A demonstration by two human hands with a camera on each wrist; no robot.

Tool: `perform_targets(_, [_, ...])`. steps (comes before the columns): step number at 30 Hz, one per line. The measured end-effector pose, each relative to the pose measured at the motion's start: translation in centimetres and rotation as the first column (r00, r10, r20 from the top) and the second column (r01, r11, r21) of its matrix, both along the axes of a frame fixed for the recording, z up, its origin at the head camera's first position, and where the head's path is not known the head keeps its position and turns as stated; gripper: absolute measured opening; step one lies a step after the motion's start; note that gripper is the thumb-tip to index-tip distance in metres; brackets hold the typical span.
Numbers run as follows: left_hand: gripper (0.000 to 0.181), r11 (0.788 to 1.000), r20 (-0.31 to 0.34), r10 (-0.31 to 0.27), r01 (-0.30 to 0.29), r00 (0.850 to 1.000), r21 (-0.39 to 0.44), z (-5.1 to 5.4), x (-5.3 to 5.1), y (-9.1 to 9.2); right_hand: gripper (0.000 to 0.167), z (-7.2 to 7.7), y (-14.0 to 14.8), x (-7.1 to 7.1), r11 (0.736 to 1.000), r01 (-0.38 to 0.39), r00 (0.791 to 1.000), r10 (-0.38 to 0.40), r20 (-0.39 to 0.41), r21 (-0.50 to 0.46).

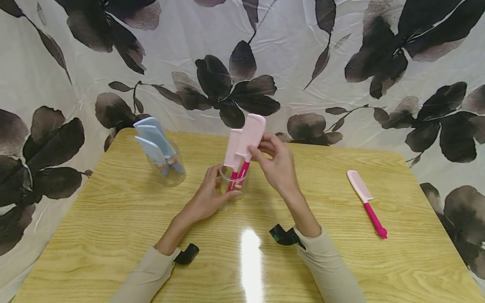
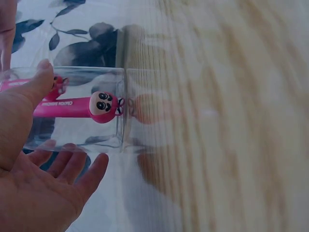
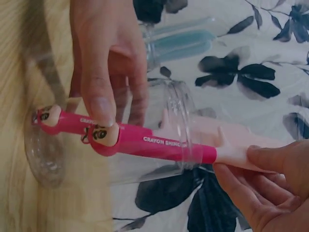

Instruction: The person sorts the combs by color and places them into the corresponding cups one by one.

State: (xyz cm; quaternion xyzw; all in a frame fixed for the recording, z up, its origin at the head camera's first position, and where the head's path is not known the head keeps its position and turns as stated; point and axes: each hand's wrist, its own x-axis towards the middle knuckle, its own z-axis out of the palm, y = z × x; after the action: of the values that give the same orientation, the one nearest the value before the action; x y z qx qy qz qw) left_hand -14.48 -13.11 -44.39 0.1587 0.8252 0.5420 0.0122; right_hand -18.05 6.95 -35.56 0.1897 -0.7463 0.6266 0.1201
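My right hand [image 1: 278, 164] pinches a pink comb [image 1: 251, 134] near the neck, and its magenta handle reaches down inside a clear jar [image 1: 245, 191]. A second pink comb [image 1: 233, 148] stands in the same jar, leaning left. In the left wrist view, one handle's cartoon-head end [image 2: 102, 106] is near the jar's bottom; in the right wrist view, the held comb's end hangs higher. My left hand [image 1: 208, 195] holds the jar around its side, thumb in front and fingers behind. A third pink comb [image 1: 360, 186] lies on the table to the right.
Another clear jar [image 1: 178, 179] with several blue combs [image 1: 153, 136] stands at the left of the wooden table [image 1: 113, 235]. Behind the table hangs a floral cloth [image 1: 303, 63]. Bright glare crosses the table's front middle.
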Motion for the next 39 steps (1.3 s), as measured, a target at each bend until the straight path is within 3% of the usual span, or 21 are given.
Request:
perform_targets(7, [0.084,1.0,-0.007,-0.015,0.015,1.0,0.004,0.0,0.1,0.1,0.031,-0.8,0.3,-0.8,0.99,-0.051,0.999,0.053,-0.009,0.131])
perform_targets(17, [0.084,1.0,-0.008,-0.01,0.01,1.0,0.008,0.0,-0.2,0.1,0.037,-1.5,1.0,-1.8,0.977,-0.173,0.985,0.171,0.027,0.121])
perform_targets(26, [0.084,1.0,-0.02,-0.003,0.003,1.0,0.0,0.1,-0.1,0.0,0.03,-2.2,1.6,-1.5,0.976,-0.176,0.983,0.167,0.079,0.13])
perform_targets(39, [0.085,1.0,-0.01,0.0,0.0,1.0,0.0,-0.2,-0.2,0.0,0.029,-3.4,5.6,-1.0,0.982,-0.095,0.99,0.075,0.122,0.166])
